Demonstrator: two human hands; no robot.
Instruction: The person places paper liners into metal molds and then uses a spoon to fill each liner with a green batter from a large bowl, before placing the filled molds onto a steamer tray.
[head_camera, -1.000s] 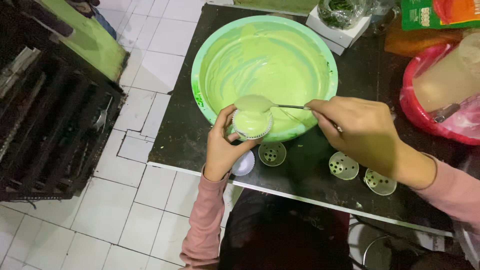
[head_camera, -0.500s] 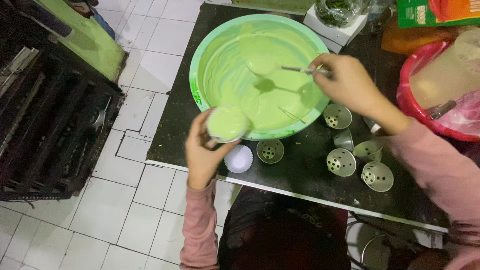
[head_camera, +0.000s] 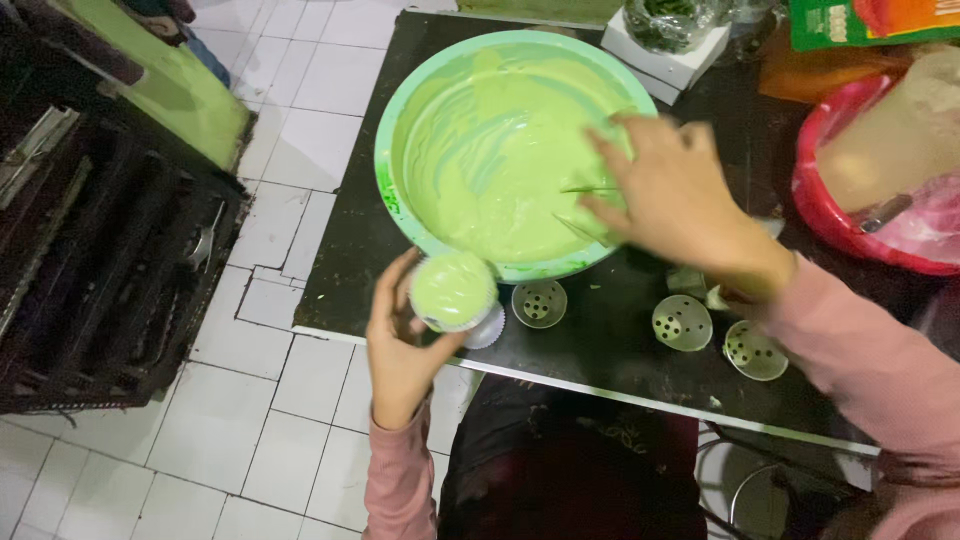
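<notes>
Left hand (head_camera: 400, 345) fingers (head_camera: 385, 300) wrapped around batter-filled cup (head_camera: 453, 290)

bowl (head_camera: 392, 150): mint green, pale green batter
cup (head_camera: 452, 290): light green fill, white fluted liner
moulds (head_camera: 681, 322): pale, dotted with holes
table (head_camera: 600, 330): black
basin (head_camera: 815, 205): red
sleeves (head_camera: 880, 350): pink

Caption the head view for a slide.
Left hand holds a batter-filled cup beside the green bowl; right hand reaches into the batter.
</notes>
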